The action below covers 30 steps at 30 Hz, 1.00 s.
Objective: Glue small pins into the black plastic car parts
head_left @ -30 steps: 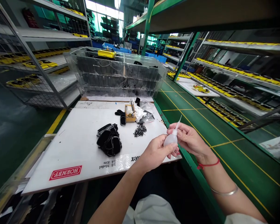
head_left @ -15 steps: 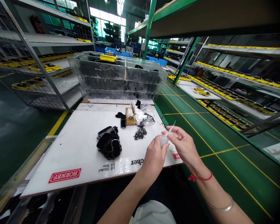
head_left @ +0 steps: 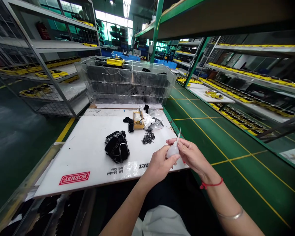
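Observation:
Over the table's near right edge, a small translucent squeeze bottle (head_left: 172,151) with a long thin nozzle points up and away. My left hand (head_left: 161,164) is closed around its rounded body. At the base of the nozzle, my right hand (head_left: 193,154) pinches with thumb and fingers. Left of my hands, a heap of black framed parts with shiny rims (head_left: 117,149) lies on the white tabletop (head_left: 88,150). Beyond my hands is a loose pile of small black pieces (head_left: 148,137), too small to name exactly.
Behind the pile stand a small yellow-brown box (head_left: 138,127), a crumpled clear plastic bag (head_left: 156,124) and black flat pieces (head_left: 130,127). A large clear bin (head_left: 108,80) closes off the table's far end. Racks (head_left: 49,78) with yellow parts stand left and right.
The bottle has tilted more upright and more of its rounded body shows. Both hands have shifted slightly, still holding it. The view has turned a little.

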Available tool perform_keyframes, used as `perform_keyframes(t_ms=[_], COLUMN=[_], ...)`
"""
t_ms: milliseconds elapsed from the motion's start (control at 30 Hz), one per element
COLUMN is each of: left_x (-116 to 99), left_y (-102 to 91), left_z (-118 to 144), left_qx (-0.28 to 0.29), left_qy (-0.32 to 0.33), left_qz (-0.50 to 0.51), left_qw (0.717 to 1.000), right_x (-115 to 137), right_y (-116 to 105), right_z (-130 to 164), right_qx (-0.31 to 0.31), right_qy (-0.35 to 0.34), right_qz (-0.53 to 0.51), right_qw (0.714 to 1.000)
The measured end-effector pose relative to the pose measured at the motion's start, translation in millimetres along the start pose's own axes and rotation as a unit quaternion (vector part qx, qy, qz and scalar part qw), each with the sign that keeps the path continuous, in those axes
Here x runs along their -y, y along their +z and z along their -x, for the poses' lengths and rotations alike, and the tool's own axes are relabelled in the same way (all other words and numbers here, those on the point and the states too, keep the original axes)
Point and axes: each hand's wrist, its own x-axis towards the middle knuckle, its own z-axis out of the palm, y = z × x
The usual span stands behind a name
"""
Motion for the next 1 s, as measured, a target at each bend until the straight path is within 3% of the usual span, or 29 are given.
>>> perform_keyframes(t_ms=[200, 367, 600, 767, 1000], left_x=[-7, -7, 9, 22, 45], left_y=[8.3, 21.0, 40.0, 46.3, 42.1], left_z=[15, 26, 33, 35, 38], left_qx=[-0.038, -0.073, -0.104, -0.102, -0.082], left_qy=[-0.001, 0.058, 0.122, 0.08, 0.01], left_qz=[-0.08, -0.111, -0.125, -0.123, 0.009], left_qw=[0.996, 0.989, 0.979, 0.984, 0.997], right_x=[-3, -8, -27, -46, -61], right_y=[6, 9, 6, -1, 8], right_z=[16, 32, 46, 50, 45], right_qx=[-0.034, -0.082, -0.132, -0.149, -0.103], right_qy=[-0.017, -0.044, -0.067, -0.054, -0.034], right_qz=[-0.014, 0.018, 0.062, 0.108, 0.169], right_qw=[0.999, 0.996, 0.987, 0.981, 0.98])
